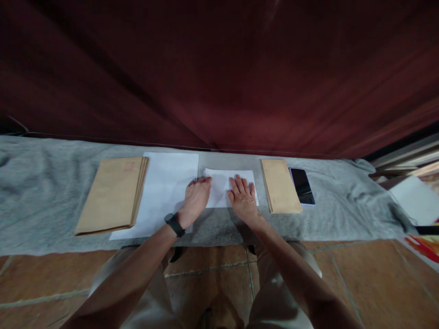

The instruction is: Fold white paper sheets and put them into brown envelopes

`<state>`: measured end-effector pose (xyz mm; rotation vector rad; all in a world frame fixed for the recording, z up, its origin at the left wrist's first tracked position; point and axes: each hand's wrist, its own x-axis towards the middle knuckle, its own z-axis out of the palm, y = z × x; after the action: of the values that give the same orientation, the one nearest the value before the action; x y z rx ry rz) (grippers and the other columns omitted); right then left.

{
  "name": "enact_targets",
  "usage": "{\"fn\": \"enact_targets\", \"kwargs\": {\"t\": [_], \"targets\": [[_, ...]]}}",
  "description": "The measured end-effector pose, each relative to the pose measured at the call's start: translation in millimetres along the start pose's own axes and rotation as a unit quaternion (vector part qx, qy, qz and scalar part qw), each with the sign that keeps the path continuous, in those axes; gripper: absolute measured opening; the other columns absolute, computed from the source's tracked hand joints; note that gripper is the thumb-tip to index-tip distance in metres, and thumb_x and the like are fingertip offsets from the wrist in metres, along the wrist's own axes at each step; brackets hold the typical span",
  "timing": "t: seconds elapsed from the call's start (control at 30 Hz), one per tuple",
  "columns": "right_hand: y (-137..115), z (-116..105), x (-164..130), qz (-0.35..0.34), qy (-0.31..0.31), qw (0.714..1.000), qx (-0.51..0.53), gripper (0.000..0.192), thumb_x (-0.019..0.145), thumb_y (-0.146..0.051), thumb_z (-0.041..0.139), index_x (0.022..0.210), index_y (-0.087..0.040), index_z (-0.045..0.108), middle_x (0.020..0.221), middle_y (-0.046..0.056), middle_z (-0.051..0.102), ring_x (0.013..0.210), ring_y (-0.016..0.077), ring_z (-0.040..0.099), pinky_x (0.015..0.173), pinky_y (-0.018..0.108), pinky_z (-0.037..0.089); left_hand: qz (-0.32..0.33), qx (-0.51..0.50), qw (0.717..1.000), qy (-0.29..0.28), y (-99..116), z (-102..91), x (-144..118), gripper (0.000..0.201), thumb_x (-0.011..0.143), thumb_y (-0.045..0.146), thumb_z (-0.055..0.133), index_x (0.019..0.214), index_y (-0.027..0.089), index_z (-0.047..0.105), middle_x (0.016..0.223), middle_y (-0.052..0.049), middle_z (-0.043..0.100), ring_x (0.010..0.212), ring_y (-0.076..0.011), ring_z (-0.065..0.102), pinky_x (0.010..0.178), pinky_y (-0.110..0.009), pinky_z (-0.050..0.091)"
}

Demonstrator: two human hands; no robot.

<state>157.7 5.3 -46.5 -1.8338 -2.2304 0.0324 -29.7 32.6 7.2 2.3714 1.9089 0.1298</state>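
A folded white sheet of paper [219,194] lies flat on the grey cloth in front of me. At its left edge, my left hand [198,195] has its fingers curled together, gripping the paper there; the fingertips are partly hidden. A dark watch [174,224] is on that wrist. My right hand [243,197] rests palm down on the right part of the folded sheet, fingers stretched and slightly spread. Larger white sheets [168,183] lie left of it, partly under my left forearm and hand.
A stack of large brown envelopes [111,194] overlaps the white sheets at left. Smaller brown envelopes [280,186] lie to the right, beside a phone [302,186]. The grey cloth [350,201] covers the narrow surface. A dark red panel [219,82] rises behind it.
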Motion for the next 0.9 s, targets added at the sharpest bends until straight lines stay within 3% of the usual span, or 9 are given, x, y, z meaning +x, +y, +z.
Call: {"fn": "enact_targets", "kwargs": {"t": [0.13, 0.3, 0.5, 0.67, 0.9], "targets": [[-0.3, 0.7, 0.1, 0.001, -0.001, 1.000, -0.005, 0.054, 0.107, -0.039, 0.037, 0.158, -0.020, 0.040, 0.165, 0.010, 0.036, 0.151, 0.0333, 0.034, 0.123, 0.061, 0.018, 0.029, 0.040, 0.996, 0.074, 4.9, 5.5, -5.3, 0.040, 0.098, 0.010, 0.040, 0.130, 0.011, 0.064, 0.134, -0.021, 0.065, 0.118, -0.0328, 0.066, 0.106, -0.051, 0.048], [-0.8, 0.6, -0.7, 0.007, -0.013, 1.000, -0.010, 0.055, 0.107, -0.037, 0.036, 0.159, -0.019, 0.039, 0.166, 0.011, 0.035, 0.152, 0.0332, 0.032, 0.124, 0.060, 0.015, 0.118, -0.025, 0.987, 0.107, 20.0, 31.2, -8.1, 0.046, 0.101, 0.017, 0.041, 0.145, 0.012, 0.053, 0.161, -0.018, 0.041, 0.152, -0.0320, 0.034, 0.124, -0.054, 0.029], [0.6, -0.6, -2.2, -0.002, -0.032, 0.999, -0.021, 0.055, 0.106, -0.028, 0.036, 0.160, -0.019, 0.037, 0.169, 0.010, 0.028, 0.154, 0.0324, 0.027, 0.125, 0.059, 0.013, 0.129, -0.102, 0.983, 0.075, 37.1, 52.6, -9.5, 0.054, 0.106, 0.028, 0.031, 0.156, 0.010, 0.038, 0.166, -0.016, 0.033, 0.157, -0.0274, 0.024, 0.127, -0.050, 0.027], [2.2, 0.3, -2.6, -0.005, -0.025, 1.000, -0.018, 0.054, 0.107, -0.030, 0.035, 0.160, -0.021, 0.036, 0.169, 0.010, 0.029, 0.153, 0.0319, 0.028, 0.124, 0.059, 0.014, 0.121, -0.083, 0.987, 0.069, 36.5, 54.5, -12.4, 0.056, 0.107, 0.037, 0.032, 0.156, 0.010, 0.040, 0.166, -0.015, 0.033, 0.158, -0.0274, 0.021, 0.129, -0.051, 0.021], [7.7, 0.8, -4.8, 0.001, -0.008, 1.000, 0.007, 0.052, 0.107, -0.031, 0.034, 0.158, -0.021, 0.041, 0.167, 0.009, 0.034, 0.153, 0.0302, 0.031, 0.124, 0.054, 0.020, 0.128, -0.055, 0.988, 0.073, 34.9, 56.9, -14.5, 0.054, 0.106, 0.031, 0.033, 0.156, 0.015, 0.041, 0.167, -0.012, 0.032, 0.158, -0.0263, 0.021, 0.129, -0.051, 0.020]]}}
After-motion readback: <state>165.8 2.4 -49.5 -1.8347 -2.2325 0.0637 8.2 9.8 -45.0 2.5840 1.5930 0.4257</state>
